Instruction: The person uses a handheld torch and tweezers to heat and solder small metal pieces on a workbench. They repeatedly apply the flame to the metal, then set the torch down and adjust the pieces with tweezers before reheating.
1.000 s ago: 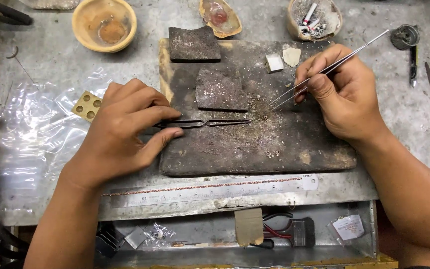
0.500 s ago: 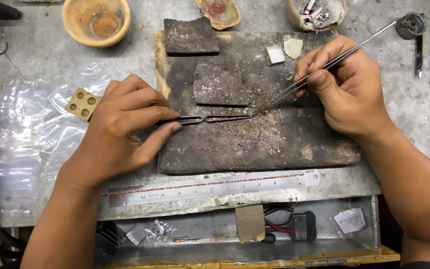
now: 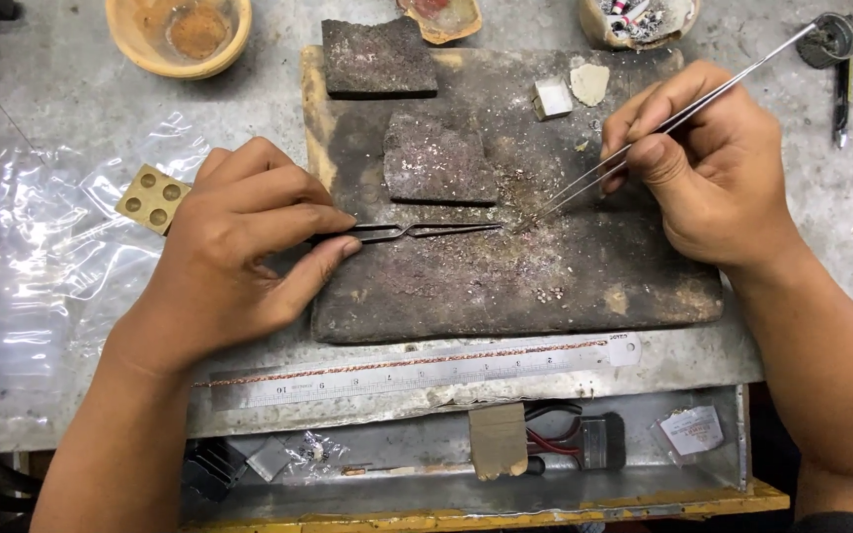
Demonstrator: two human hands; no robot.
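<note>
Near the middle of the charred soldering block (image 3: 565, 286), two pairs of tweezers meet tip to tip. The dark tweezers (image 3: 417, 231) lie almost level, long axis running left to right, points aimed right toward the block's centre. The left hand (image 3: 239, 262) pinches their handle end between thumb and forefinger, fingers closed on the metal; the rear of the tool is hidden under the hand. The long silver tweezers (image 3: 683, 111) slant from the upper right corner of the bench down to the left, tips touching the block just beside the dark pair's points. The right hand (image 3: 713, 168) clamps them midway between thumb and fingers. Whatever sits between the two sets of tips is too small to make out; only pale specks and grit show there.

A smaller dark slab (image 3: 436, 158) with a rough, pitted face lies on the block just above the dark tweezers, and another slab (image 3: 377, 57) sits at the block's top left corner. A steel ruler (image 3: 426, 370) runs along the bench's front edge, below the block. A small brass cube with round hollows (image 3: 153, 197) rests left of the left hand on crinkled clear plastic (image 3: 41, 257). A yellowish bowl (image 3: 178, 35) is cut off by the top edge.
</note>
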